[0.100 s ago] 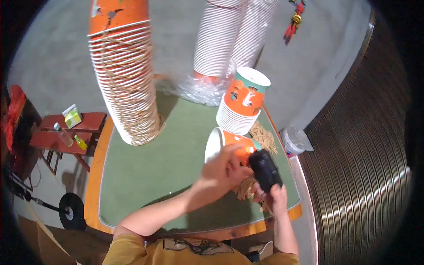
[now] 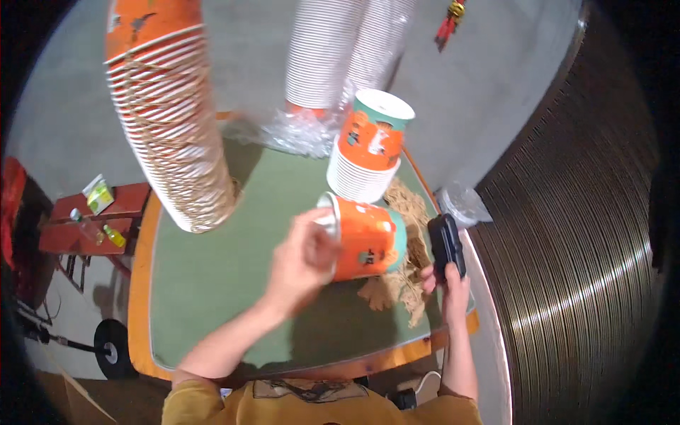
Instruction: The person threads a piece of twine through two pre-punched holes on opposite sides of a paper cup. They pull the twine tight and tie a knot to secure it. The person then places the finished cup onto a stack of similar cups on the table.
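Observation:
An orange paper cup with a green base band lies on its side on the green tabletop, its mouth turned left. My left hand is closed at its rim, the fingers curled by the mouth and slightly blurred. Right of the cup's base, my right hand grips a black, rounded oblong object; its exact kind does not show. Tan stringy strands lie beneath and beside the cup. Just behind stands a short upside-down stack of matching cups.
A tall, leaning cup stack wound with tan string stands at the left. Plastic-wrapped cup stacks rise at the back. The table has a wooden edge. A red bench with bottles is at left, a ribbed metal shutter at right.
My left hand has moved left from the cup's side to its rim. My right hand has carried the black object right and turned it more upright. The whole view has shifted slightly.

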Demonstrator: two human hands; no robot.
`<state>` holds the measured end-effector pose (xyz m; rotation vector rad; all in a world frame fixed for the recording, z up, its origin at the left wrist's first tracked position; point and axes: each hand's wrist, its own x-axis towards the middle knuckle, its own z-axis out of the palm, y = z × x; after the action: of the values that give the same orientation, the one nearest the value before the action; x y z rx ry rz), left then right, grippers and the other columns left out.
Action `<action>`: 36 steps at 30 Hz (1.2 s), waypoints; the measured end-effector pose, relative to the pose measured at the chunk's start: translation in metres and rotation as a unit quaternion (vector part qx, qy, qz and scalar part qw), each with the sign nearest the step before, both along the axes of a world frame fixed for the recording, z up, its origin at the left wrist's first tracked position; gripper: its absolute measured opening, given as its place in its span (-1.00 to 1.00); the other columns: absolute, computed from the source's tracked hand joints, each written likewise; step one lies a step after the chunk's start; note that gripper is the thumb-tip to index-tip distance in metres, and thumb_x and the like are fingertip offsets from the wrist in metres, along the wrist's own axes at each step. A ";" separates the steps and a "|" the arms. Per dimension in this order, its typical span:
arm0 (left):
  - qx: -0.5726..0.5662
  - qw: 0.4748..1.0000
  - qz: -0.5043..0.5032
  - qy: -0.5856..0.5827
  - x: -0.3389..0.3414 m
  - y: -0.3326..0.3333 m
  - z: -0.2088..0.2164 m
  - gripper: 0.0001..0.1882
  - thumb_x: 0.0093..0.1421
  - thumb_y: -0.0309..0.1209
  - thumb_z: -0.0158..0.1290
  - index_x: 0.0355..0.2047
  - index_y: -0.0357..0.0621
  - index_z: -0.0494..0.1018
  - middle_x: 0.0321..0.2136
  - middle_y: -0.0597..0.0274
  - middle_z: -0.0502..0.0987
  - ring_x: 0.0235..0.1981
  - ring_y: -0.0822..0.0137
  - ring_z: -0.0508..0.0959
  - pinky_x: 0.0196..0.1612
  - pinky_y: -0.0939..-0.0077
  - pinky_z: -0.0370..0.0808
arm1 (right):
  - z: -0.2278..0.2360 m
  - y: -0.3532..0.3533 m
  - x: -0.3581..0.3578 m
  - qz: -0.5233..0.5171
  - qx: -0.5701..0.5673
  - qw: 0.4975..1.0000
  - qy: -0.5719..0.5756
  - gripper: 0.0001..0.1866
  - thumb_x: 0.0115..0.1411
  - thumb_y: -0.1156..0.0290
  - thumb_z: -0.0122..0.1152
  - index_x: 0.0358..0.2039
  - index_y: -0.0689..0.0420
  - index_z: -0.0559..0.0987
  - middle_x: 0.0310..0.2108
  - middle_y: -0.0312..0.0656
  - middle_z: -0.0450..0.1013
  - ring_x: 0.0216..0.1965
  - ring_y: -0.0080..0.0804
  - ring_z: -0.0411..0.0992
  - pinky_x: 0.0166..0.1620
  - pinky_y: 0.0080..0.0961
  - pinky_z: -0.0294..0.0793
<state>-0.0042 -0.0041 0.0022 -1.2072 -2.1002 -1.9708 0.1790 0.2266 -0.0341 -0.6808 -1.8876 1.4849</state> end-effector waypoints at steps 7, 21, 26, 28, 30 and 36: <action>-0.023 0.985 0.021 -0.169 -0.040 -0.016 -0.069 -0.69 0.38 -0.25 -0.12 0.03 -0.13 0.34 -0.44 0.40 0.40 -0.42 0.59 0.39 -0.39 0.70 0.34 | -0.063 0.102 0.053 -0.136 -0.078 0.976 -0.148 -0.36 0.26 -0.22 -0.09 -0.30 0.21 0.56 -0.63 -0.19 0.52 -0.69 -0.58 0.39 -0.61 -0.65 0.31; -0.144 0.980 -0.109 0.084 -0.019 0.011 -0.102 -0.74 0.24 -0.40 0.06 -0.09 -0.22 0.42 -0.14 0.05 0.48 -0.08 0.07 0.48 -0.02 0.26 0.41 | -0.066 0.109 0.056 -0.079 -0.045 0.976 -0.198 -0.42 0.23 -0.19 0.03 -0.28 0.18 0.51 -0.58 -0.31 0.44 -0.62 -0.64 0.35 -0.54 -0.69 0.35; -0.096 0.987 -0.103 -0.081 -0.032 0.012 -0.090 -0.77 0.33 -0.37 -0.06 -0.13 -0.27 0.43 -0.26 0.20 0.51 -0.24 0.41 0.46 -0.11 0.44 0.42 | -0.074 0.103 0.049 -0.108 0.073 0.974 -0.184 -0.57 0.24 0.02 0.14 -0.16 0.17 0.48 -0.54 -0.32 0.42 -0.61 -0.66 0.34 -0.52 -0.69 0.33; -0.072 0.988 -0.092 -0.103 -0.040 0.007 -0.091 -0.77 0.36 -0.35 -0.09 -0.12 -0.26 0.42 -0.29 0.30 0.49 -0.22 0.53 0.39 -0.10 0.52 0.38 | -0.073 0.098 0.042 -0.123 0.045 0.981 -0.142 -0.58 0.25 0.06 0.15 -0.14 0.18 0.48 -0.51 -0.33 0.43 -0.61 -0.66 0.34 -0.52 -0.69 0.33; -0.034 0.989 -0.087 -0.118 -0.046 0.005 -0.095 -0.77 0.37 -0.35 -0.10 -0.13 -0.25 0.42 -0.28 0.30 0.49 -0.21 0.51 0.40 -0.07 0.52 0.37 | -0.074 0.098 0.039 -0.124 0.014 0.987 -0.101 -0.59 0.26 0.10 0.15 -0.11 0.19 0.48 -0.49 -0.33 0.44 -0.60 -0.66 0.35 -0.52 -0.70 0.33; 0.075 0.977 -0.079 -0.182 -0.067 -0.005 -0.089 -0.77 0.40 -0.32 -0.14 -0.12 -0.22 0.39 -0.25 0.37 0.48 -0.19 0.53 0.40 -0.03 0.56 0.34 | -0.086 0.114 0.042 -0.138 0.021 0.981 -0.138 -0.56 0.28 0.07 0.09 -0.06 0.19 0.54 -0.47 -0.25 0.44 -0.59 -0.57 0.38 -0.49 -0.61 0.37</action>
<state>-0.0710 -0.0090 -0.0873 -1.0849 -1.9990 -2.5424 0.2210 0.3406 -0.1204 -1.1267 -1.9238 1.2210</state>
